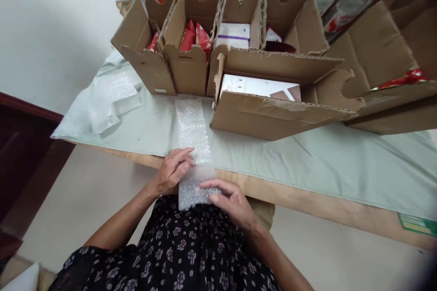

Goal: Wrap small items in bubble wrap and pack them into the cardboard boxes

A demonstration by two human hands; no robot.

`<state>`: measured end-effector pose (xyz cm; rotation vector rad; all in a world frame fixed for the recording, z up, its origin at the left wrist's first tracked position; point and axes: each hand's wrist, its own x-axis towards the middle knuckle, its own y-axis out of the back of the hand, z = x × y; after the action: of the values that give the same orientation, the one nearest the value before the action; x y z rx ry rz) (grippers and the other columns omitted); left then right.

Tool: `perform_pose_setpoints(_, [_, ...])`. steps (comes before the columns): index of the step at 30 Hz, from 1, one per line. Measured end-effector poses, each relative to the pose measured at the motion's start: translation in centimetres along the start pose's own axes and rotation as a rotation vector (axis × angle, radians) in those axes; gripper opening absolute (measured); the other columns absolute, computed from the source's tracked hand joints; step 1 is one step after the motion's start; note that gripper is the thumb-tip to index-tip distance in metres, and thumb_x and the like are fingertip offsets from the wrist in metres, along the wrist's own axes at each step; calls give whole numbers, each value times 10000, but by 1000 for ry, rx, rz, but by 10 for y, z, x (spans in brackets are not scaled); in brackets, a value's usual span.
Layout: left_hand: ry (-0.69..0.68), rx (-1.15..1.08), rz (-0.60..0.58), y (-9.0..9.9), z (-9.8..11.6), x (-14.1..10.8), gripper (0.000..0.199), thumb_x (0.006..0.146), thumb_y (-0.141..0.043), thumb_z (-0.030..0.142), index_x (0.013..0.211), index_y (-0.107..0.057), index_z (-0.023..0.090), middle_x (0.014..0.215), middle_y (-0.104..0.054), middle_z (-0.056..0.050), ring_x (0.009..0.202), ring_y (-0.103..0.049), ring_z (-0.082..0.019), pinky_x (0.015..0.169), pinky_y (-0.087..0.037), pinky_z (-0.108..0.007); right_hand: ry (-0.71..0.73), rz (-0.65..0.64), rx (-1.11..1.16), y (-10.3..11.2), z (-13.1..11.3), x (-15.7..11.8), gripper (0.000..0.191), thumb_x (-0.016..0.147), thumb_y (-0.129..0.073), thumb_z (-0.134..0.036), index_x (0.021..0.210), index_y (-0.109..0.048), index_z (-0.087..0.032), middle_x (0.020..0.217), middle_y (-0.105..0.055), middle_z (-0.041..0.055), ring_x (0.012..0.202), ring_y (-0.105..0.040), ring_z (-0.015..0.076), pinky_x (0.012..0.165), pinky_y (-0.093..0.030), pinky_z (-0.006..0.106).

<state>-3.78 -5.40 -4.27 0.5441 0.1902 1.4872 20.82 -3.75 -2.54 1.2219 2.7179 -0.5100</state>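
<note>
Just left of the frame's centre, bubble wrap reaches past the table, the left hand loosely curled at its side, the right hand laid on its near end, seemingly steadying it flat, though whether either pinches I cannot tell.

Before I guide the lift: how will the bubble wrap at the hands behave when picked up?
The bubble wrap looks thin and translucent, so probably light. Its near end seems to bend past the table edge, suggesting floppiness. Shiny plastic might slip.

Open cloth beside bubble wrap, cartons blocking behind
</note>
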Motion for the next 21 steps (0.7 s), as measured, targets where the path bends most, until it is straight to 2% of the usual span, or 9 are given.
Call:
perform_pose_setpoints(2, [86,-143,15,2,-3,-5,601,1083,-328,553,1524,-511,187,1050,-776,-121,1126,-695,-286,1004,-522,-463,49,20,155,1,-7,22,409,881,-743,-559,1176,-772,-278,1125,-779,46,943,-719,207,916,-566,375])
perform_pose_setpoints(4, [142,-213,40,2,-7,-5,670,1082,-291,583,1614,-385,186,1084,-757,-129,1078,-710,-276,957,-547,-442,84,63,271,1,-11,48,488,869,-759,-549,1286,-712,-301,1214,-756,57,1038,-710,220,934,-562,381])
perform_pose_setpoints(7, [174,-91,160,-3,-7,-3,690,1072,-445,472,1669,-237,196,923,-726,-54,852,-689,-215,842,-551,-388,44,124,372,1,-9,79,758,839,-804,-501,1515,-496,-354,1355,-697,74,1215,-670,249,886,-583,370])
perform_pose_setpoints(9, [140,112,279,-9,-5,-2,648,1034,-549,355,1627,-340,199,849,-700,-19,803,-647,-198,835,-526,-376,3,150,379,1,-6,90,930,832,-821,-477,1612,-324,-385,1387,-672,80,1217,-674,249,843,-600,360])
perform_pose_setpoints(11, [75,327,338,-13,-1,-1,449,1009,-570,270,1453,-576,202,852,-711,-29,835,-632,-206,857,-499,-387,-4,153,348,2,-2,93,1002,835,-826,-471,1644,-240,-397,1395,-660,84,1218,-677,247,848,-611,363])
perform_pose_setpoints(12, [47,415,331,-14,0,-1,341,1008,-561,244,1329,-667,199,862,-722,-42,853,-632,-215,861,-488,-393,1,148,331,2,0,93,1001,838,-824,-475,1645,-238,-399,1398,-657,85,1227,-674,247,857,-615,365])
perform_pose_setpoints(14, [14,544,295,-15,2,-1,236,1010,-546,220,1141,-739,187,858,-736,-59,844,-628,-230,833,-472,-397,12,131,302,3,3,92,949,842,-820,-488,1627,-294,-396,1412,-649,86,1245,-668,249,875,-619,370])
perform_pose_setpoints(18, [15,658,266,-12,4,-3,196,999,-563,223,1050,-747,178,843,-754,-64,828,-626,-247,808,-454,-407,78,90,147,5,1,83,638,910,-747,-484,1491,-530,-337,1411,-666,97,1270,-657,262,930,-614,410])
perform_pose_setpoints(21, [33,679,261,-10,6,-6,185,991,-566,225,1018,-746,188,845,-760,-62,833,-622,-249,818,-445,-412,230,94,-216,9,-4,70,387,969,-673,-385,1348,-666,-307,1400,-685,83,1298,-636,256,1062,-554,469])
